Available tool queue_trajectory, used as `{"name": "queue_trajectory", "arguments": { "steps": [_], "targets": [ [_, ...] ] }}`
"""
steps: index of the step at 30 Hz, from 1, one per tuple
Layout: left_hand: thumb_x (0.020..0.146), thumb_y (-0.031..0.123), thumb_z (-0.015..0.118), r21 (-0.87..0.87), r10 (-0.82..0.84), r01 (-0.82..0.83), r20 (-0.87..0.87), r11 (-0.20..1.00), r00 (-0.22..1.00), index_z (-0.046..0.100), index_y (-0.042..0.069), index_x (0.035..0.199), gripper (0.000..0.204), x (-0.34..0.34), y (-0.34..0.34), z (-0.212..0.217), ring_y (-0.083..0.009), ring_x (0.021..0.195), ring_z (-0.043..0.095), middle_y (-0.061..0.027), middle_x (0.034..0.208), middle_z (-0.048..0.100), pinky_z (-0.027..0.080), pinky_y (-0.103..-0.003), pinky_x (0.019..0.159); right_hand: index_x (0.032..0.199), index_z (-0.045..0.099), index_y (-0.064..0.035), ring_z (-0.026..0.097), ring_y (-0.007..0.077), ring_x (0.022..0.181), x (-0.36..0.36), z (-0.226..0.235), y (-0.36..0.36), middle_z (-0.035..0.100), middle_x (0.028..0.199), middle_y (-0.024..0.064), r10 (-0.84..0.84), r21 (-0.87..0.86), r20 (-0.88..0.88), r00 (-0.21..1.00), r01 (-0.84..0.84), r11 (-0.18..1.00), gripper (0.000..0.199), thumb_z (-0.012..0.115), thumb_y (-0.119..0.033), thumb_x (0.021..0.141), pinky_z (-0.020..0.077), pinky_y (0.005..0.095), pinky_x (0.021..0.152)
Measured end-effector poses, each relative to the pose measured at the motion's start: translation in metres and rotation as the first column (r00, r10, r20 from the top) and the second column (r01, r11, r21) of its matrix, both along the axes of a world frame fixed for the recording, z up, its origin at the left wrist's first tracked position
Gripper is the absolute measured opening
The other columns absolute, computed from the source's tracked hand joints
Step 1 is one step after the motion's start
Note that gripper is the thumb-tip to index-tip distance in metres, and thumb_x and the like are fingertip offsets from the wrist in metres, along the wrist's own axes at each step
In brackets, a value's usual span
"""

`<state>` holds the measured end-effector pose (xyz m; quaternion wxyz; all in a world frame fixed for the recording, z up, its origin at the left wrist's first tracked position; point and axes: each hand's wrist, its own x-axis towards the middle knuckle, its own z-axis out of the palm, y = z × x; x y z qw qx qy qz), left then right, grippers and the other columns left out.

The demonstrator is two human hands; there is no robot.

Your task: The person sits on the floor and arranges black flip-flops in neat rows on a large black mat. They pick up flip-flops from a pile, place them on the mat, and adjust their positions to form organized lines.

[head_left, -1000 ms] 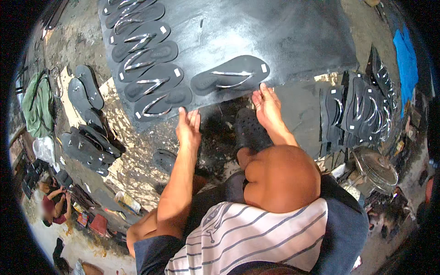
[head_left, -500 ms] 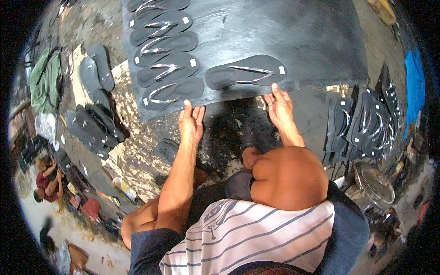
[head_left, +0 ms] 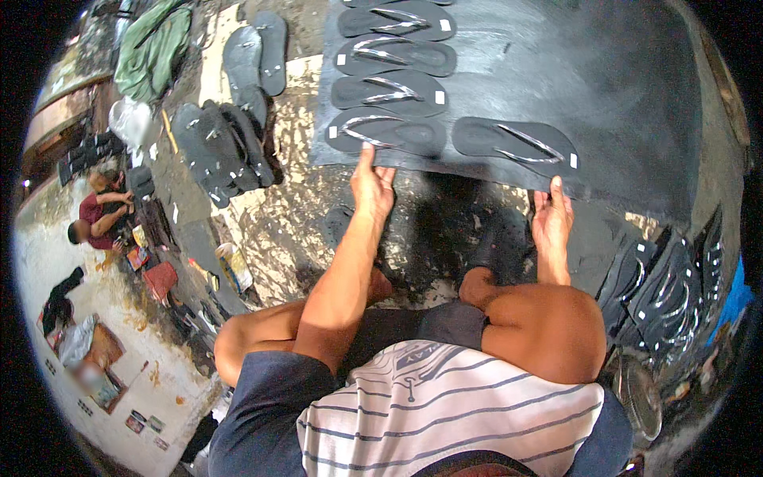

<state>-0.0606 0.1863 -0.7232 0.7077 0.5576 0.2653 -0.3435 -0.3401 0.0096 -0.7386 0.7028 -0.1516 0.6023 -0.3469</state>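
Gripping the dark rubber sheet (head_left: 620, 95) edge, left hand (head_left: 372, 184) and right hand (head_left: 551, 222) pinch it, fingertips hidden underneath.

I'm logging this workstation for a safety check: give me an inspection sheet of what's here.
Surface: large black rubber sheet on stained ground.
Job's things: black flip-flops with silver straps laid in rows on the sheet.
Clutter: pile of black sandals at left, green cloth.
Grippers: left hand and right hand at the sheet's near edge.
Cables: nothing seen.
Surroundings: another person far left.
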Motion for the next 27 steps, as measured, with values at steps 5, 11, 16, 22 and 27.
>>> {"name": "queue_trajectory", "arguments": {
  "steps": [5,11,16,22,27],
  "targets": [
    [0.088,0.047,0.069,0.354,-0.082,0.059,0.051,0.933,0.995,0.054,-0.003,0.109,0.056,0.029,0.025,-0.013,-0.0248,0.079,0.061,-0.0124,0.091,0.062,0.051,-0.040,0.082,0.100,0.054,-0.0038,0.052,0.0142,0.083,-0.001,-0.012,-0.001,0.054,0.090,0.0041,0.003,0.045,-0.048,0.999,-0.001,0.999,0.029,0.071,-0.025,0.090,0.0479,0.0332,0.089],
    [0.086,0.045,0.070,0.476,-0.815,0.769,-0.167,0.426,0.555,0.065,-0.005,0.086,0.051,0.082,0.056,0.046,-0.0212,0.061,0.065,-0.0138,0.073,0.066,0.055,-0.039,0.065,0.123,0.049,-0.0006,0.056,0.0215,0.103,-0.014,0.002,0.000,0.059,0.113,0.0099,0.249,0.101,-0.027,0.968,-0.245,0.964,0.053,0.066,-0.040,0.091,0.0433,0.0352,0.098],
    [0.080,0.040,0.075,0.703,-0.684,-0.585,0.658,0.406,0.316,0.060,0.002,0.116,0.054,0.224,0.108,0.105,-0.0287,0.091,0.062,-0.0159,0.103,0.065,0.049,-0.041,0.083,0.127,0.054,-0.0032,0.058,0.0133,0.087,-0.061,0.020,-0.009,0.062,0.104,0.0054,0.558,0.077,-0.159,0.815,-0.553,0.830,0.048,0.062,-0.038,0.095,0.0474,0.0264,0.078],
    [0.076,0.041,0.077,0.983,-0.952,-0.179,0.028,-0.029,0.304,0.046,0.006,0.135,0.075,0.268,0.129,0.137,-0.0401,0.115,0.053,-0.0231,0.120,0.056,0.042,-0.048,0.096,0.123,0.058,-0.0022,0.054,0.0063,0.073,-0.002,0.040,-0.033,0.062,0.092,0.0018,0.436,-0.264,-0.255,0.863,-0.496,0.828,0.034,0.058,-0.026,0.099,0.0459,0.0199,0.065],
    [0.083,0.031,0.072,0.927,-0.931,-0.080,0.365,0.365,-0.014,0.055,-0.001,0.117,0.050,0.227,0.061,0.181,-0.0396,0.102,0.059,-0.0220,0.106,0.062,0.047,-0.043,0.088,0.122,0.059,-0.0020,0.060,0.0107,0.081,0.069,0.082,-0.047,0.064,0.097,0.0061,0.532,-0.432,-0.314,0.786,-0.617,0.657,0.034,0.057,-0.026,0.098,0.0490,0.0249,0.075]
  ]
}}
